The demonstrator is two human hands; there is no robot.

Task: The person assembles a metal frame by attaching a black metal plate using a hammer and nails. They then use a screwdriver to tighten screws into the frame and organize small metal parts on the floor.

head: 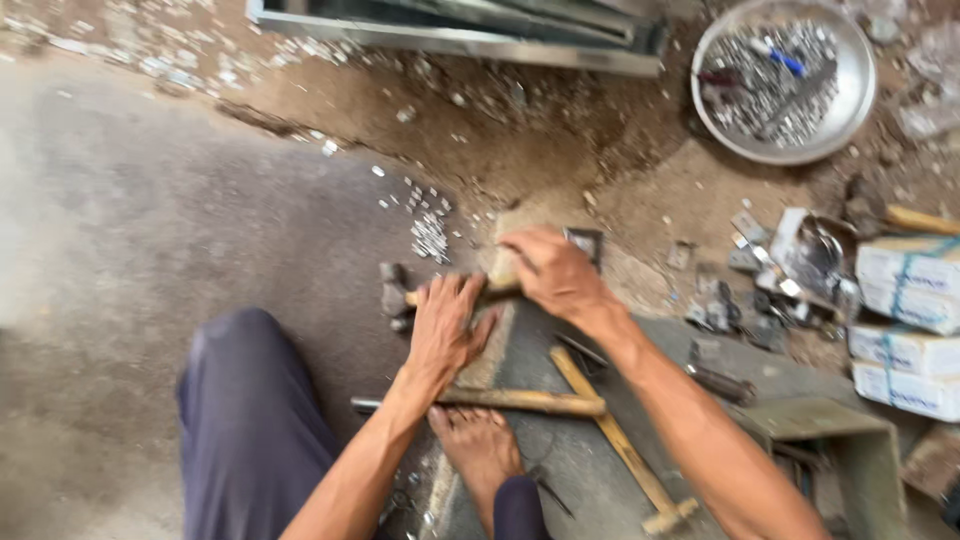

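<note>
Evidently both hands grip one hammer on the ground ahead: left hand (445, 325) flat over its wooden handle (470, 292), right hand (553, 272) clenched nearer its end; head-heavy, rigid, best held mid-handle.

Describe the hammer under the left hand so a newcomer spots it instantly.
Find the round metal bowl at top right, then drop to the two hands. The hammer lies beneath the left hand, dark head pointing left; unlike the other wooden-handled tools nearer the foot, it's being touched.
</note>
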